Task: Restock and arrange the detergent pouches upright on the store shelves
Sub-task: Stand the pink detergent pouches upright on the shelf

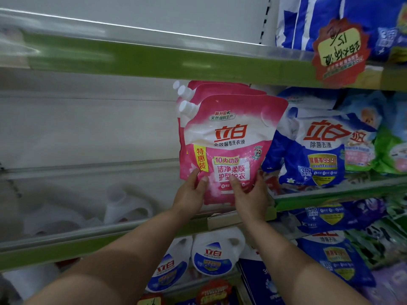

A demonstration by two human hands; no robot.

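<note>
A pink and white detergent pouch [231, 137] with a white spout cap stands upright at the front of the middle shelf [88, 166]. Two more pink pouches [220, 89] stand right behind it, their caps showing at the upper left. My left hand [193, 194] grips the front pouch's lower left corner, thumb on its face. My right hand [251, 194] grips its lower right corner, thumb on the label. The pouch's bottom edge is hidden behind my hands.
Blue detergent pouches [317, 150] lean right beside the pink ones, with green and light blue packs [392, 150] further right. A red price tag [339, 51] hangs from the upper shelf edge. White jugs [215, 254] sit on the lower shelf. The shelf's left part holds nothing near the pouches.
</note>
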